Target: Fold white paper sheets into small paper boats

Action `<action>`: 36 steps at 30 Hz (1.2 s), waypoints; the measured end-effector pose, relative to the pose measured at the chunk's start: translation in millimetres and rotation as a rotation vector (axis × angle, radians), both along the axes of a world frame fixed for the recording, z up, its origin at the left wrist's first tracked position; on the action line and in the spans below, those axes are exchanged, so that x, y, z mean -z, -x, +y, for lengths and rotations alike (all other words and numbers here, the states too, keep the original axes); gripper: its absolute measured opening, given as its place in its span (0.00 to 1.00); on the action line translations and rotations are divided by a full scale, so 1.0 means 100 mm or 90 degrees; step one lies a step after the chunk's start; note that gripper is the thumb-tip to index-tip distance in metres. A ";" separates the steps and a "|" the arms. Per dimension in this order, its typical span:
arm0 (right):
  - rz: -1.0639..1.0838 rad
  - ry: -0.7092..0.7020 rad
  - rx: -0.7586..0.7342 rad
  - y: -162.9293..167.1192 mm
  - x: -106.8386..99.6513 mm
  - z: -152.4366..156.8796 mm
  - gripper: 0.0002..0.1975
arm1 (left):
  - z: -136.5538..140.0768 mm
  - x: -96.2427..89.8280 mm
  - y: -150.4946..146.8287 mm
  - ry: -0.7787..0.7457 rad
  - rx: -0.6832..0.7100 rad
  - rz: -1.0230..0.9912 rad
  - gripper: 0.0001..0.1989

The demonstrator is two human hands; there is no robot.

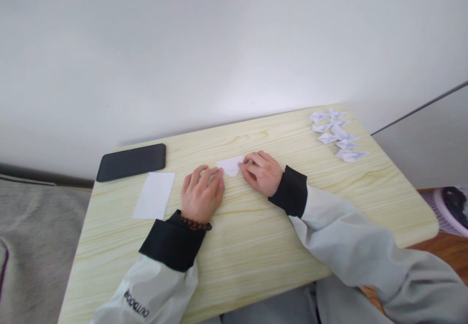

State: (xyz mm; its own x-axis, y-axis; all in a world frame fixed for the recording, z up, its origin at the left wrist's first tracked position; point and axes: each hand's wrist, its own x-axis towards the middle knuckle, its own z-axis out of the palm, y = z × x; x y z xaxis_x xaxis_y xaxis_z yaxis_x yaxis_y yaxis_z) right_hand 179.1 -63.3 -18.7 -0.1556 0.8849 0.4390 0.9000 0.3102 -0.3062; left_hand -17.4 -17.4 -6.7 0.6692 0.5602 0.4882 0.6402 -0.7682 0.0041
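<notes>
A small folded piece of white paper point(230, 165) lies near the middle of the table, its long edge at the back and its lower side tapering towards me. My left hand point(201, 192) rests on the table with its thumb and index fingertip closed at the paper's left corner. At the right end, my right hand point(263, 173) pinches the paper between thumb and fingers. To the left of my left hand lies a stack of white paper sheets point(154, 196); how many sheets it holds cannot be made out.
A black phone point(131, 162) lies at the back left of the wood-grain table point(256, 246). Several folded paper boats point(350, 155) are grouped at the back right. A white wall point(234, 46) rises behind the table. A purple basket point(442, 212) stands beyond the right edge.
</notes>
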 end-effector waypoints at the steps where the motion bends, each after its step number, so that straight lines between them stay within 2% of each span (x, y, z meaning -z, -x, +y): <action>1: 0.009 0.005 0.011 0.01 0.00 0.01 0.13 | 0.01 0.00 0.00 0.007 -0.003 -0.005 0.09; 3: 0.022 0.021 0.032 0.03 -0.01 0.04 0.12 | 0.05 0.00 -0.02 0.031 -0.022 -0.024 0.07; 6: 0.049 0.047 0.072 0.08 0.00 0.10 0.10 | 0.14 0.02 -0.10 0.087 -0.091 -0.031 0.10; 9: 0.078 0.062 0.103 0.10 0.02 0.15 0.13 | 0.22 0.04 -0.15 0.119 -0.136 -0.037 0.13; 11: 0.085 0.070 0.105 0.10 0.03 0.16 0.16 | 0.24 0.06 -0.15 0.138 -0.121 -0.036 0.15; 16: 0.113 0.087 0.052 0.07 0.02 0.14 0.11 | 0.25 0.07 -0.12 0.199 -0.043 -0.078 0.11; 19: 0.117 0.094 0.031 0.05 0.01 0.13 0.10 | 0.24 0.04 -0.12 0.238 -0.024 -0.080 0.11; 26: 0.091 0.098 0.015 0.03 0.01 0.11 0.17 | 0.26 0.02 -0.15 0.299 -0.017 -0.069 0.13; 33: 0.081 0.113 -0.058 0.00 -0.05 0.09 0.11 | 0.27 0.00 -0.14 0.350 0.032 -0.102 0.10; 36: 0.099 0.111 -0.081 -0.01 -0.03 0.09 0.09 | 0.27 -0.01 -0.13 0.369 0.043 -0.119 0.13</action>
